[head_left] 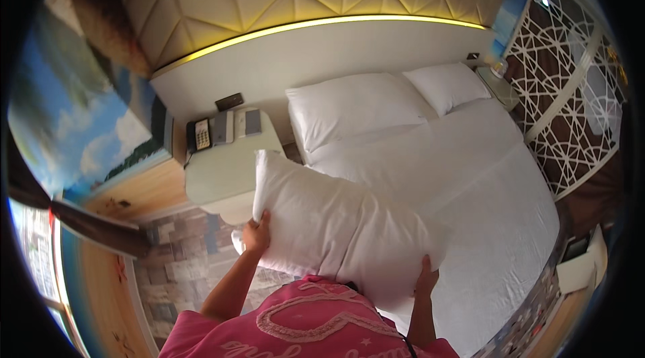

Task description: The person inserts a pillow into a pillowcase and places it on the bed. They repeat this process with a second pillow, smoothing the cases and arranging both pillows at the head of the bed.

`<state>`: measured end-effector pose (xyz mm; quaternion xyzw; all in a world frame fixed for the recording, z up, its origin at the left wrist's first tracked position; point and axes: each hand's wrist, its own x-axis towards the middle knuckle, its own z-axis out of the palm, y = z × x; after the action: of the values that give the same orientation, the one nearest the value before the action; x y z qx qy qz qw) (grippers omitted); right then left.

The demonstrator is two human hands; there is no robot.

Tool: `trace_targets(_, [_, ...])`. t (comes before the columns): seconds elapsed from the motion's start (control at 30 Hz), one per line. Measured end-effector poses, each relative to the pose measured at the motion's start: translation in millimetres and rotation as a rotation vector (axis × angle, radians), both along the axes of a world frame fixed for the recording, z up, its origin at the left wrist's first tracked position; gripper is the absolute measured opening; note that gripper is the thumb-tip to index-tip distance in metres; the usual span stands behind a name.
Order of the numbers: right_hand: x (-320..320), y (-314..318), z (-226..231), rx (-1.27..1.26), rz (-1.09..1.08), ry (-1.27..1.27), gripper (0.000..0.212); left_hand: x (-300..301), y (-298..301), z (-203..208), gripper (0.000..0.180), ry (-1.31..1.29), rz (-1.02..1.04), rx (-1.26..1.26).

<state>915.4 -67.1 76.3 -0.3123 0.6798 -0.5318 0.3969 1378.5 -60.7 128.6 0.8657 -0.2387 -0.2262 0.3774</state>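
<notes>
Pillow (339,223) between left and right fingers (265,219)

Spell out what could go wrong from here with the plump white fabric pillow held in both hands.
The plump white fabric pillow could slip or sag, since the left hand and right hand hold it only near its ends. If it fell leftward, it might land on the patchwork-patterned floor. Its upper left corner overlaps the pale, rounded bedside table in view, so a swing that way might disturb the black push-button phone.
</notes>
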Motion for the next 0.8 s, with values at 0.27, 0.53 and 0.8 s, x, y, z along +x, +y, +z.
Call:
trace_targets(0.27, [20.9, -121.1, -3.9, 0.117, -0.231, -0.125, 0.061, 2.4, -204.8, 8.5, 0.061, -0.010, -0.285, 0.030])
trace_targets(0.53, [39.7, -191.9, -13.9, 0.134, -0.388, -0.095, 0.064, 3.8, -388.0, 25.0, 0.060, 0.065, -0.606, -0.030])
trace_targets(0.8, [141.4, -311.9, 9.7, -0.137, -0.645, -0.612, 0.074, -68.6, -670.3, 161.8, 0.052, -0.529, -1.078, -0.529])
